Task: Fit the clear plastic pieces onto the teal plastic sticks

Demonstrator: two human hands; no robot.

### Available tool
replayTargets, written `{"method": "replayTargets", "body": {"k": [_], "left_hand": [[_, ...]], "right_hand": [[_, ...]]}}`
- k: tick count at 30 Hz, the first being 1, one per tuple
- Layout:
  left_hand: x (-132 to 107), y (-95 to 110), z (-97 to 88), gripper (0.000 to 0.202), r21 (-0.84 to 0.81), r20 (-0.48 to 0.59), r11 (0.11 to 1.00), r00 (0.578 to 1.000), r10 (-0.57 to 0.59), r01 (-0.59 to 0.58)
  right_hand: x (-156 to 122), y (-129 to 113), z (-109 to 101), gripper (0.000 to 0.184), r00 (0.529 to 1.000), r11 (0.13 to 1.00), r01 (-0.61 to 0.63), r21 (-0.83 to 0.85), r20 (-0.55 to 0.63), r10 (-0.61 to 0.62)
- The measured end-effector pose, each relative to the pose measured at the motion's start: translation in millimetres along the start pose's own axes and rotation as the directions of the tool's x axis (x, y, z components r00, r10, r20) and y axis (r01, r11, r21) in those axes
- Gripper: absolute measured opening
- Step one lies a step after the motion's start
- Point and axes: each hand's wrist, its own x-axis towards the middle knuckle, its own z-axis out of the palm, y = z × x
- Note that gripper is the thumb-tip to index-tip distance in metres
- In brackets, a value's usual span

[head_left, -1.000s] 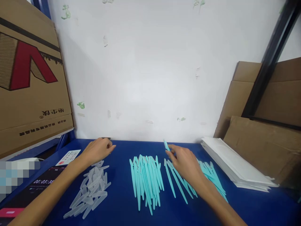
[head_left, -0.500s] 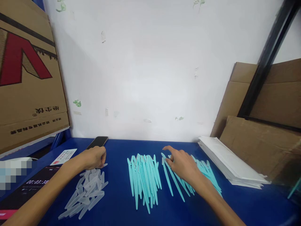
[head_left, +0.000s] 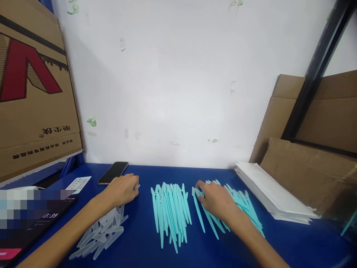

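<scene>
My left hand is closed just beyond a pile of clear plastic caps, and a clear tip pokes out past its fingers. A bundle of teal plastic sticks lies in the middle of the blue table. A second, looser spread of teal sticks lies to the right. My right hand rests on the left end of that spread, fingers curled down and pinching at a stick's tip.
A black phone and a white card lie at the back left. A dark timer screen is at the left edge. White bags are stacked at the right. Cardboard boxes and cardboard sheets flank the table.
My left hand came off the clear caps and moved right, closed on one. My right hand lowered its pointing finger and curled down onto the right teal sticks.
</scene>
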Motion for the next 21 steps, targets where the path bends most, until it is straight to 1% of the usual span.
{"method": "replayTargets", "body": {"k": [5,7,9,11,13,15,18,21], "left_hand": [[0,17,-6.5,0.014,-0.05,-0.137,0.998,0.99,0.016,-0.023],[0,23,-8.0,0.016,-0.084,-0.182,0.996,0.983,0.022,-0.038],[-1,27,-8.3,0.017,-0.113,-0.221,0.992,0.975,0.022,-0.048],[-3,30,-8.0,0.017,-0.138,-0.248,0.988,0.968,0.027,-0.063],[-5,34,-6.9,0.016,-0.161,-0.263,0.983,0.964,0.04,-0.085],[-6,36,-5.0,0.014,-0.182,-0.268,0.978,0.962,0.054,-0.106],[-7,40,-0.9,0.013,-0.189,-0.264,0.972,0.961,0.085,-0.138],[-8,43,3.0,0.014,-0.198,-0.256,0.965,0.959,0.119,-0.173]], "right_hand": [[-1,0,-5,0.025,0.998,0.999,-0.038,-0.034,-0.047,0.037],[-2,-2,-8,0.026,0.996,0.999,-0.043,-0.025,-0.081,0.041],[-2,-7,-8,0.032,0.993,1.0,-0.003,0.003,-0.114,0.003],[-3,-14,-5,0.037,0.988,0.997,0.076,0.026,-0.135,-0.072],[-4,-22,1,0.038,0.982,0.99,0.14,0.023,-0.133,-0.135],[-5,-28,7,0.035,0.979,0.986,0.166,0.008,-0.12,-0.164],[-7,-32,13,0.031,0.982,0.987,0.162,-0.002,-0.102,-0.161],[-7,-32,14,0.032,0.985,0.988,0.152,-0.001,-0.088,-0.151]]}}
